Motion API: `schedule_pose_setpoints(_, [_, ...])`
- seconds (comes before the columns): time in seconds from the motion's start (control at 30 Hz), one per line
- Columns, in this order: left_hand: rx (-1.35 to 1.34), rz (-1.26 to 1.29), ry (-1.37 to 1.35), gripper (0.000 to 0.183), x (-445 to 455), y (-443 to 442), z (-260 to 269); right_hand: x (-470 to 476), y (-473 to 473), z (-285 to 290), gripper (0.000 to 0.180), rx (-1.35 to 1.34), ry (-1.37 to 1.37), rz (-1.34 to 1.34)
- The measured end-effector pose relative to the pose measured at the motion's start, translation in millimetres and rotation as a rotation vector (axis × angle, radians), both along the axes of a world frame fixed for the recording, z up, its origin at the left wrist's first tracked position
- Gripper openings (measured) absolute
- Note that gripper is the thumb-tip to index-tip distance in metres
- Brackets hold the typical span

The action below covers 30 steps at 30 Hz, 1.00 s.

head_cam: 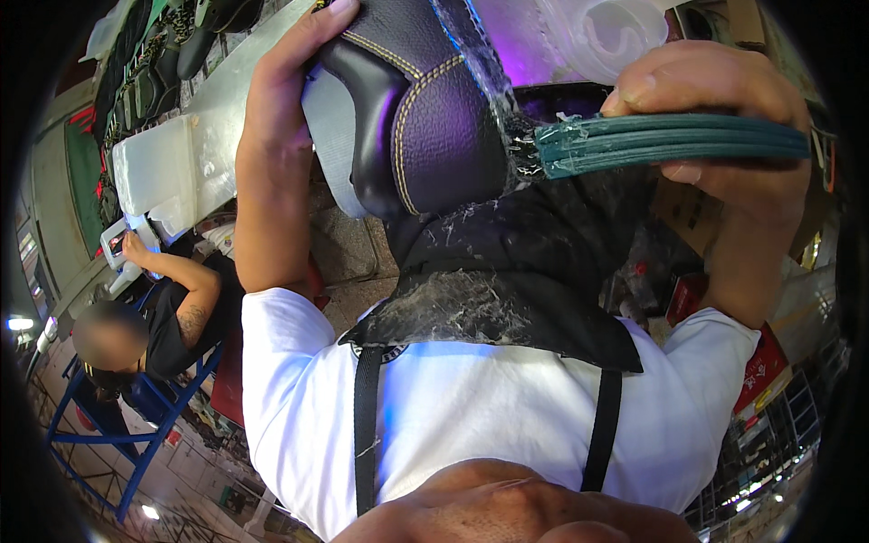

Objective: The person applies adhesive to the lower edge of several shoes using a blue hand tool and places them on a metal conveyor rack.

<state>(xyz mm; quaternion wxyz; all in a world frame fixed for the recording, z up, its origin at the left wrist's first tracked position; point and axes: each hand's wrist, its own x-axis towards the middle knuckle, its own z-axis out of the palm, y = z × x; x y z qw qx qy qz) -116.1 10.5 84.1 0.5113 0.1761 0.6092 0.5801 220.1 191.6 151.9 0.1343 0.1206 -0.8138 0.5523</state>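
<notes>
A black leather shoe upper (448, 142) with yellow double stitching fills the top centre, held from its left side by my left hand (299, 54). Its folded edge bears a shiny, stringy coating that looks like glue. Between the thumb and fingers of my right hand (726, 95) is the ridged teal handle of a brush (652, 139). The brush's dark, sticky bristles touch the shoe's coated edge. A pale grey-blue piece (333, 136) shows along the shoe's left side; what it is cannot be told. Behind the brush stands a translucent plastic container (604, 34).
A metal work surface (220, 95) runs along the upper left, with a translucent plastic bin (153, 166) on it. More dark shoes (153, 75) stand beyond. At the left a person (193, 292) sits on a blue metal-framed chair (146, 438). Red boxes (764, 366) lie at the right.
</notes>
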Motion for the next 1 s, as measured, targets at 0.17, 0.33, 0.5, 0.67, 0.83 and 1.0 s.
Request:
schedule_pose_setpoints(0.17, [0.080, -0.045, -0.307, 0.030, 21.2, 2.7, 15.1, 7.8, 12.9, 26.8, 0.040, 0.250, -0.075, 0.026])
schedule_pose_setpoints(0.33, [0.101, -0.002, -0.346, 0.029, 25.7, 6.0, 16.2, 10.3, 22.5, 35.5, 0.038, 0.313, -0.046, 0.052])
schedule_pose_setpoints(0.5, [0.229, -0.100, -0.682, 0.030, 25.8, 1.1, 17.0, 7.6, 32.3, 45.5, 0.036, 0.312, 0.034, 0.053])
schedule_pose_setpoints(0.67, [0.256, -0.044, -0.691, 0.031, 50.1, -1.2, 25.3, -4.3, 40.2, 60.0, 0.034, 0.247, 0.152, 0.019])
schedule_pose_setpoints(0.83, [0.132, 0.063, -0.967, 0.044, 55.8, -18.2, 17.3, -14.8, 38.2, 70.2, 0.032, 0.208, 0.253, 0.020])
schedule_pose_setpoints(1.0, [0.117, 0.002, -1.245, 0.063, 71.0, -43.7, 24.6, -25.2, 39.4, 72.9, 0.030, 0.185, 0.324, 0.052])
